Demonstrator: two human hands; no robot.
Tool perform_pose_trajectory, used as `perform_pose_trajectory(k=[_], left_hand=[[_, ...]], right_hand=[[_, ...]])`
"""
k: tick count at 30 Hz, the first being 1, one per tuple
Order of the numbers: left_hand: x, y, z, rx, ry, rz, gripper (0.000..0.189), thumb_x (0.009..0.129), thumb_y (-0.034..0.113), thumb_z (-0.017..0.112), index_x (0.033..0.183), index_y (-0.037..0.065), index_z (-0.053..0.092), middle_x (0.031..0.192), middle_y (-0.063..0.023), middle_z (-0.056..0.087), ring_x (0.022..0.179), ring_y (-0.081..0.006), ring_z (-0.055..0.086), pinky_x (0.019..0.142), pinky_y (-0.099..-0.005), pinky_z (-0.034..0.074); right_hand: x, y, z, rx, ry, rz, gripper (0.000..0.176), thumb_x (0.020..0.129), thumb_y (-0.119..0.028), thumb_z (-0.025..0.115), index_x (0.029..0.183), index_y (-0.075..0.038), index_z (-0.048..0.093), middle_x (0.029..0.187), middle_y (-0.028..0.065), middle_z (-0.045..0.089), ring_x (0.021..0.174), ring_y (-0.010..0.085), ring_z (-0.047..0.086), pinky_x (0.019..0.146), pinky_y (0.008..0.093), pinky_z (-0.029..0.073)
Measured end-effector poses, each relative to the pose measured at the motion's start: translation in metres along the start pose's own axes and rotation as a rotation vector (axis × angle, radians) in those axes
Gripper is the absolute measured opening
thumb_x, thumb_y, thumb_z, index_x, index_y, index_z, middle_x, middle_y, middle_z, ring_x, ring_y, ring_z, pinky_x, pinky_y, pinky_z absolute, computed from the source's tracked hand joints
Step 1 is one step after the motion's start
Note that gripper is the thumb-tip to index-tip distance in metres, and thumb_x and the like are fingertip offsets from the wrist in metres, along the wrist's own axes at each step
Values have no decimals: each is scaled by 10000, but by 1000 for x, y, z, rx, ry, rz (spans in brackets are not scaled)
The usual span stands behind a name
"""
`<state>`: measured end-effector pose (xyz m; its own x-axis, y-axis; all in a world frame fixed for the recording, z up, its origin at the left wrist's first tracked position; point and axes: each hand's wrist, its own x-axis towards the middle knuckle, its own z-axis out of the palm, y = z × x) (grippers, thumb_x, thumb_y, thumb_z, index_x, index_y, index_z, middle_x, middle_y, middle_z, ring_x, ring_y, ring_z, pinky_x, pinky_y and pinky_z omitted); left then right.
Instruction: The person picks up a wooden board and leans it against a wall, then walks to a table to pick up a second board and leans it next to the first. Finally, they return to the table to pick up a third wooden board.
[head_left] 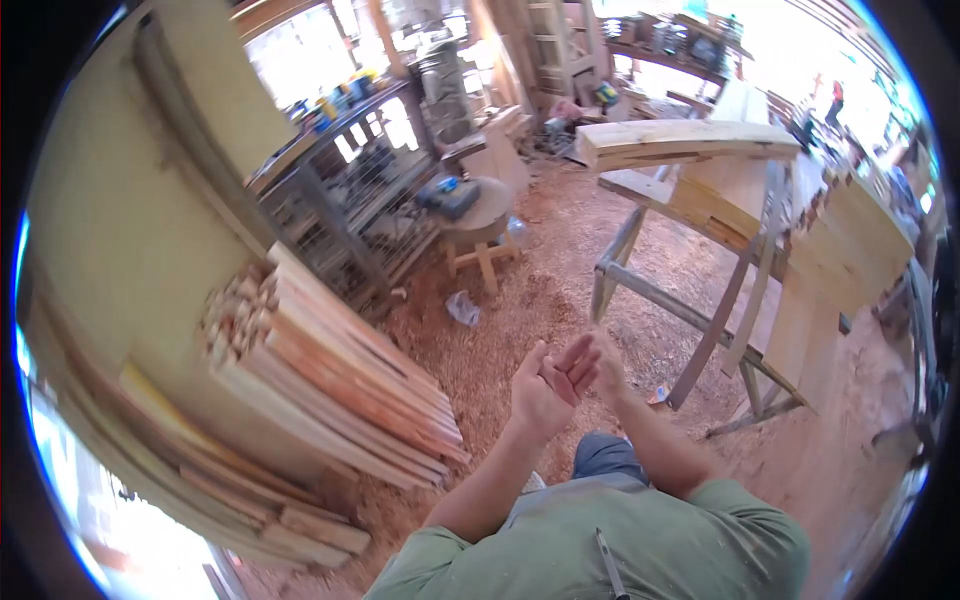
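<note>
My left hand (547,388) is held out in front of my body with its palm turned partly up and its fingers extended, nothing lying in it. Right beside it is my right hand (606,374), seen edge-on and a little blurred, its fingers stretched forward against the left fingertips. Both hands are above the shaving-covered floor (520,310). A pen (609,562) is clipped to the front of my green shirt (540,545).
Bundled wooden slats (340,365) lean on the left wall. Ahead right, a sawhorse bench (660,290) carries thick boards and a curved beam (690,142). A round stool (480,212) holds a dark case (447,198) near a cluttered shelf (350,200). A plastic bag (462,307) lies ahead.
</note>
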<state>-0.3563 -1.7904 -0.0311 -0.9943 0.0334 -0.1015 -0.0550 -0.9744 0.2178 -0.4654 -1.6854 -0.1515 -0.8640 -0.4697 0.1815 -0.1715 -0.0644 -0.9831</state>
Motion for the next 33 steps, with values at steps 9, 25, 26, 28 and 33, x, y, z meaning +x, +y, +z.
perform_pose_trajectory(k=[9, 25, 26, 28, 33], left_hand=[[194, 50, -79, 1302, -337, 351, 342, 916, 238, 425, 788, -18, 613, 1358, -221, 478, 1314, -418, 376, 1086, -529, 289], [558, 242, -32, 1270, 164, 122, 675, 993, 515, 306, 1275, -66, 499, 1254, -184, 559, 1175, -261, 495, 1020, -362, 345], [586, 240, -25, 1264, 123, 94, 675, 993, 515, 306, 1275, -66, 499, 1254, -184, 559, 1175, -261, 495, 1020, -362, 345], [660, 231, -14, 1262, -35, -165, 710, 978, 546, 320, 1326, -58, 451, 1303, -194, 526, 1269, -249, 428, 1060, -379, 303], [738, 179, -11, 1071, -396, -937, 655, 970, 514, 379, 1331, -28, 454, 1284, -147, 550, 1136, -240, 558, 971, -330, 425]], right_hand=[[127, 5, 24, 1451, -108, 266, 568, 949, -541, 317, 1120, -58, 561, 1134, 125, 605, 1046, 321, 567, 891, 472, 457], [345, 10, -67, 1019, 718, 416, 322, 952, -366, 492, 1108, -88, 534, 989, 77, 643, 855, 208, 624, 752, 346, 491], [360, 14, -73, 990, 823, 416, 339, 933, -382, 529, 1118, -97, 529, 989, 70, 627, 852, 201, 615, 756, 344, 485], [396, 7, -87, 875, 925, 363, 380, 904, -402, 574, 1134, -104, 521, 983, 60, 615, 857, 197, 606, 753, 342, 480], [449, -9, -105, 624, 1114, 217, 552, 830, -388, 688, 1189, -11, 506, 1052, 92, 610, 920, 195, 606, 801, 343, 488]])
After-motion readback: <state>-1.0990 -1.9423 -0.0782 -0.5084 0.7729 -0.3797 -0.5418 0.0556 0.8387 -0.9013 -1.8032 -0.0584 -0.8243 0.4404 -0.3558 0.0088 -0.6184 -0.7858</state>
